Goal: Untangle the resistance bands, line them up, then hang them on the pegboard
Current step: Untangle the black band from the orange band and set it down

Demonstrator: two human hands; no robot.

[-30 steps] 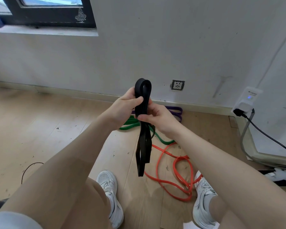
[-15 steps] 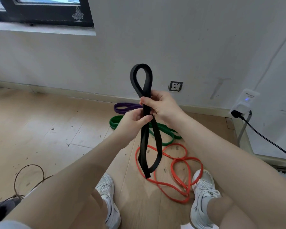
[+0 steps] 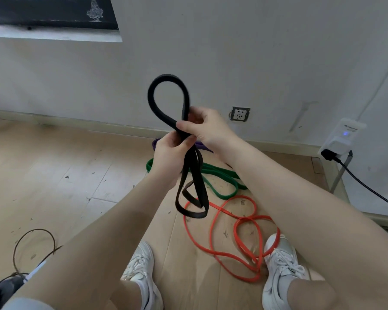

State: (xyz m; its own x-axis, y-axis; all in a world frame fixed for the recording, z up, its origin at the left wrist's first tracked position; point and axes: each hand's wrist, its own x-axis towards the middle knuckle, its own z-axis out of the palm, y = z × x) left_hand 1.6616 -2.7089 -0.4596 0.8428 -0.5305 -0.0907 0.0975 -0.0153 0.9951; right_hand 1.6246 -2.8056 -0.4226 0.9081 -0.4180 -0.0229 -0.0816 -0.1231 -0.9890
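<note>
Both my hands hold a black resistance band (image 3: 194,182) up in front of me. My right hand (image 3: 205,128) pinches it where its strands cross, and a round loop stands up above that grip. Just below, my left hand (image 3: 169,156) is closed around the strands, which dangle in twisted loops. On the wooden floor beneath lie an orange band (image 3: 238,231) in tangled loops, a green band (image 3: 222,177) and a purple band (image 3: 156,143), the last mostly hidden behind my hands. No pegboard is in view.
My two white shoes (image 3: 143,271) (image 3: 282,267) stand on the floor, the right one on the orange band. A wall socket (image 3: 240,114), a white plug-in device (image 3: 341,139) with a black cable, a thin brown wire loop (image 3: 34,245) at lower left, and a window sill (image 3: 54,34).
The upper loop of the black band has grown wider and rounder. My left hand has moved up close under the right, and the hanging strands have twisted into extra loops.
</note>
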